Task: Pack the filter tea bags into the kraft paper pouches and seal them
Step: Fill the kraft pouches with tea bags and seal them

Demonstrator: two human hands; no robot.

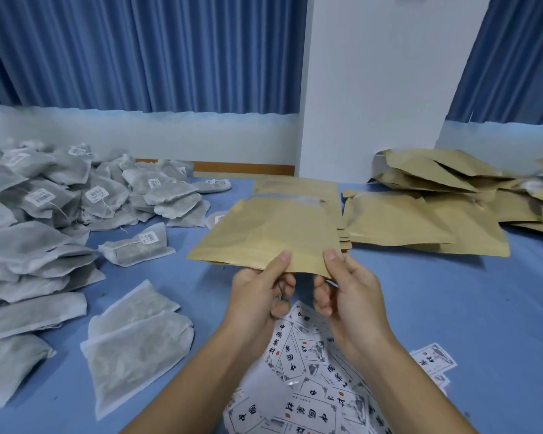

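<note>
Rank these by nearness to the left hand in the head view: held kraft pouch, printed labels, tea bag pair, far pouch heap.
1. Held kraft pouch: pinched by the left hand, centre.
2. Printed labels: lying just beneath that hand.
3. Tea bag pair: lower left.
4. Pouch heap: back right.

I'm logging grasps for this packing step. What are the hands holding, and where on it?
One kraft paper pouch, pinched at its near edge by the left hand and the right hand, thumbs on top.
</note>
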